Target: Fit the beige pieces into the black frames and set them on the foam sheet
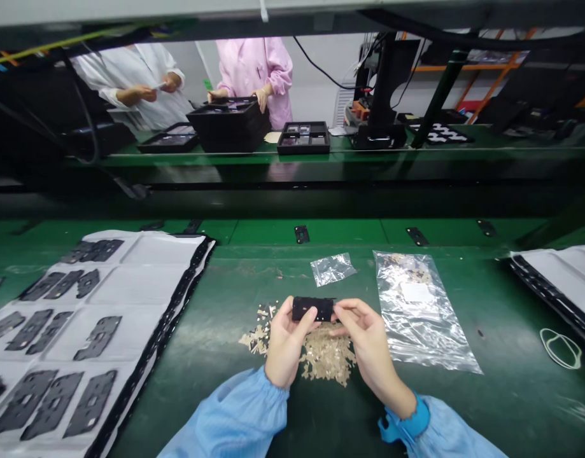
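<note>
A flat black plate-like part (312, 308) is held up at the middle of the bench. My left hand (290, 343) grips its left end, with the thumb across the near face. At its right end, my right hand (366, 337) has thumb and forefinger pinched together on the edge. Whether a small piece is between those fingertips is hidden. Under both hands lies a heap of small beige die-cut pieces (328, 357). More loose pieces (256, 338), some black and white, are scattered beside my left hand.
A white compartment tray (144, 273) with black parts is at left. A small clear bag (334, 270), a large clear bag (428, 331) and a rubber band (561, 348) lie on the bench. Several black parts (302, 234) sit on the green strip. Two co-workers (254, 70) stand beyond.
</note>
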### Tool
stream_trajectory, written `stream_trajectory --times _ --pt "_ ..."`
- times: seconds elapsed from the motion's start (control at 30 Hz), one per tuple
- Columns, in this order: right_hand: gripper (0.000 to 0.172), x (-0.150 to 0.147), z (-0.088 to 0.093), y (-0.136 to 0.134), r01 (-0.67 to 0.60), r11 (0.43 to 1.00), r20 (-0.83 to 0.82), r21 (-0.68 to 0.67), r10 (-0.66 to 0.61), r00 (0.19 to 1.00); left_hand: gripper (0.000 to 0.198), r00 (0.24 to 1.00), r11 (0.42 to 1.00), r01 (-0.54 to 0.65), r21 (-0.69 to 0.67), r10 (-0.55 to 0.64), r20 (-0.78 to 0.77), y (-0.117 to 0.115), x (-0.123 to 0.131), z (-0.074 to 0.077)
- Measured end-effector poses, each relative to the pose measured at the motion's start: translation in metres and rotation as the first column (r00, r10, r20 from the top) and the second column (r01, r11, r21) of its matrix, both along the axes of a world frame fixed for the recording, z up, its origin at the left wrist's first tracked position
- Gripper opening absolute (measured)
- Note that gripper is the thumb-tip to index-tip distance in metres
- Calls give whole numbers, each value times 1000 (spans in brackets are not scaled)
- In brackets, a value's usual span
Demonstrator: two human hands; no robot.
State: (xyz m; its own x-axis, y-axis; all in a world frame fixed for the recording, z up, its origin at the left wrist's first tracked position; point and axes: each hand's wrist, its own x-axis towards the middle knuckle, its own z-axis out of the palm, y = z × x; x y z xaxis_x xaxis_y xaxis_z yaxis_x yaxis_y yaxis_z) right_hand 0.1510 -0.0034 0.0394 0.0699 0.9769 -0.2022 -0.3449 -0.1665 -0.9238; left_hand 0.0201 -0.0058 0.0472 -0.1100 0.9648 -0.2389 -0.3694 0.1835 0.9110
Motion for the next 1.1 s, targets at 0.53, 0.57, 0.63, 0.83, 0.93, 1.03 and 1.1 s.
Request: stream_trajectory --times 0.53,0.57,0.63,0.83,0.93,1.03,1.1 --pt "13 -4 0 -5 110 987 160 114 -128 979 12 965 983 70 169 -24 -259 -8 6 -7" --pt "13 -4 0 -5 112 988 165 111 -129 978 12 962 982 72 174 -22 -271 -9 6 -5" --pt "15 -4 0 -4 109 990 154 91 -122 981 11 958 980 76 185 -20 -285 -10 7 -2" --pt "18 -1 0 0 66 998 42 -4 -66 997 11 942 973 99 209 -24 -334 -11 8 -2" --pt "16 -1 2 -2 60 997 -44 -45 -62 997 9 936 970 97 225 -12 -351 -11 9 -4" --pt "14 -2 3 -3 55 996 -135 -72 -64 989 8 933 969 97 228 -9 -359 -12 9 -6" --pt "14 -2 3 -3 41 996 -179 -82 -55 982 9 933 969 98 229 -9 -361 -13 10 -7"
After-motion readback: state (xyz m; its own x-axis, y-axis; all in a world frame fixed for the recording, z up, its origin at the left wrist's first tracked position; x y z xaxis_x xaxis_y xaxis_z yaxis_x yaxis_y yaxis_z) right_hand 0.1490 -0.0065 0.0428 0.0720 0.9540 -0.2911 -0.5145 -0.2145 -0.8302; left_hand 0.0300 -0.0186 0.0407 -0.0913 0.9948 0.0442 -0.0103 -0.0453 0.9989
